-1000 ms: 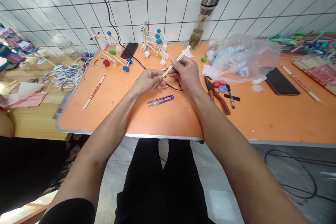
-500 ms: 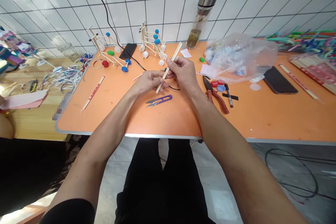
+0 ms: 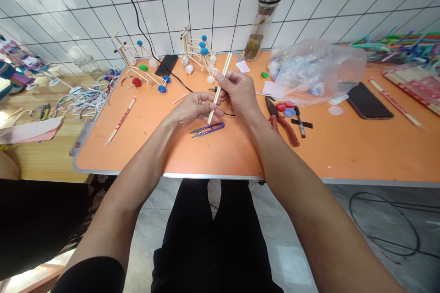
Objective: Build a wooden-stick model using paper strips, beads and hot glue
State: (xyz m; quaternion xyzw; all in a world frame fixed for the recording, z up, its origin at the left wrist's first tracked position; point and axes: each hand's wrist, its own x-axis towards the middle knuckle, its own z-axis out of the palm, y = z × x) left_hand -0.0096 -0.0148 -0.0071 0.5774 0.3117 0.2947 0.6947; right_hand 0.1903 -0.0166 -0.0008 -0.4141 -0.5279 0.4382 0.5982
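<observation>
A pair of pale wooden chopsticks (image 3: 227,63) is held between my two hands above the orange table, tilted with the far ends to the right. My left hand (image 3: 195,109) has its thumb and fingers closed around the lower part. My right hand (image 3: 237,92) pinches the chopsticks higher up. Just below my left hand lie purple thread snips (image 3: 208,131), blades to the left. A black pen-like tip (image 3: 212,89) shows behind the chopsticks, the rest of it hidden by my right hand. Red-handled pliers (image 3: 282,123) lie right of my right wrist.
Stick frames with coloured balls (image 3: 144,67) (image 3: 199,52) stand at the back, near a phone (image 3: 167,65). Wrapped chopsticks (image 3: 121,121) lie left. A tea bottle (image 3: 256,41), a plastic bag (image 3: 316,73), a marker (image 3: 300,122) and another phone (image 3: 369,101) are to the right.
The chopsticks have turned a little more upright, and their far ends show a slight gap between them. Both hands keep their hold. The view has shifted slightly.
</observation>
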